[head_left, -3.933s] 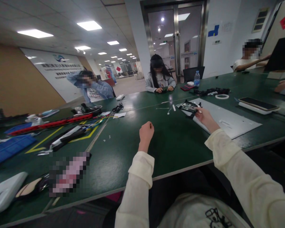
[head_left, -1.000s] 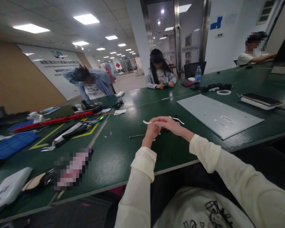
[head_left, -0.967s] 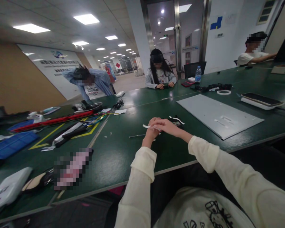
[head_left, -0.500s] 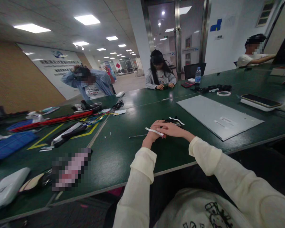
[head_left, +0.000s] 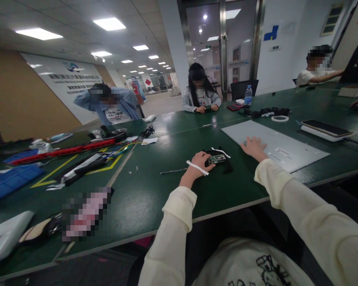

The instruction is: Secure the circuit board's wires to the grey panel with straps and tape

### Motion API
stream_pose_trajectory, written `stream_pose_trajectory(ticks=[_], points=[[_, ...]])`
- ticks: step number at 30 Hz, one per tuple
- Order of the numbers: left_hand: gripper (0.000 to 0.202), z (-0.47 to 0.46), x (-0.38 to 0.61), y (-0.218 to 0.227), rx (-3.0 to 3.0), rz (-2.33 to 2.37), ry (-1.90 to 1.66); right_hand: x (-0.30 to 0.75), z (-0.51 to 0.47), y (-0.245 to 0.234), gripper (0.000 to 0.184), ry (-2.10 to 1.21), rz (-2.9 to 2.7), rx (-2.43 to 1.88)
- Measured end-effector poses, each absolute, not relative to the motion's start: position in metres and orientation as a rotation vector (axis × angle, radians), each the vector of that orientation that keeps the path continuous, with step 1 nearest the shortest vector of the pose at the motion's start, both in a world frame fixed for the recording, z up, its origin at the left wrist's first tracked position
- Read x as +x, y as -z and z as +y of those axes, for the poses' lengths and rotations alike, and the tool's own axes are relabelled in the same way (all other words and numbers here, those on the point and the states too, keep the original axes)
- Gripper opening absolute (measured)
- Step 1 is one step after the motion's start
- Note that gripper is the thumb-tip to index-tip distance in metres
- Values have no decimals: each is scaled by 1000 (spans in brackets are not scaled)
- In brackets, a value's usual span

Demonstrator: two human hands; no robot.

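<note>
My left hand (head_left: 199, 163) is closed around the left end of a small green circuit board (head_left: 218, 159) low over the green table. A white strip (head_left: 197, 168) lies across the back of that hand near the wrist. Just beyond the board is a second white strip (head_left: 221, 151), curved, and dark parts show around the board's edges. My right hand (head_left: 255, 147) is apart from the board, over the grey flat panel (head_left: 247, 133), with its fingers spread and nothing in them. A thin metal rod-like tool (head_left: 173, 171) lies left of my left hand.
A phone (head_left: 326, 127) rests on a white box at the right, near a tape roll (head_left: 279, 118) and a water bottle (head_left: 248, 96). To the left lie a blue tray (head_left: 13, 180) and a white case (head_left: 10, 236). Other people sit around the table.
My right hand has left my left hand and moved right, over the grey panel, its fingers opening. The circuit board now shows beside my left hand, which has stayed nearly in place.
</note>
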State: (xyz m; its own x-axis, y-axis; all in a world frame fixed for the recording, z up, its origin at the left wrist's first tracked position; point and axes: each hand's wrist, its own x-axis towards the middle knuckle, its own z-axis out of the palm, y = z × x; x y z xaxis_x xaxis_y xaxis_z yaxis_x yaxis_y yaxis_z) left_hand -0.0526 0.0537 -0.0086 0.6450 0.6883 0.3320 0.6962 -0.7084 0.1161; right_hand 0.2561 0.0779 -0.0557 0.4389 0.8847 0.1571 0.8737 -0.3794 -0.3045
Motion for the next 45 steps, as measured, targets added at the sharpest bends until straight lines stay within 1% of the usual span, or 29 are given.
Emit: stream_pose_trajectory(ticks=[4, 9, 12, 18, 25, 32, 38, 41, 45], points=[[51, 54, -51, 5, -2807, -1225, 438, 257, 80, 65, 57, -37, -1579, -2403], [52, 54, -50, -4, -2777, -1322, 297, 254, 79, 62, 57, 22, -1763, -2322], [55, 53, -49, -7, -2738, -1331, 245, 254, 79, 61, 53, 12, -1856, -2265], [59, 53, -44, -4, -2625, -1297, 249, 254, 80, 60, 48, 24, -1973, -2153], [61, 59, -44, -2, -2596, -1293, 226, 253, 80, 57, 47, -27, -1990, -2141], [57, 55, -53, -16, -2588, -1295, 315, 247, 73, 50, 47, -109, -2021, -2096], [54, 55, -58, -33, -2565, -1327, 457, 227, 57, 39, 47, -144, -2132, -1965], [54, 58, -61, -39, -2541, -1338, 517, 213, 47, 35, 47, -155, -2228, -1863], [55, 60, -66, -48, -2517, -1335, 582, 191, 29, 29, 44, -181, -2367, -1611]])
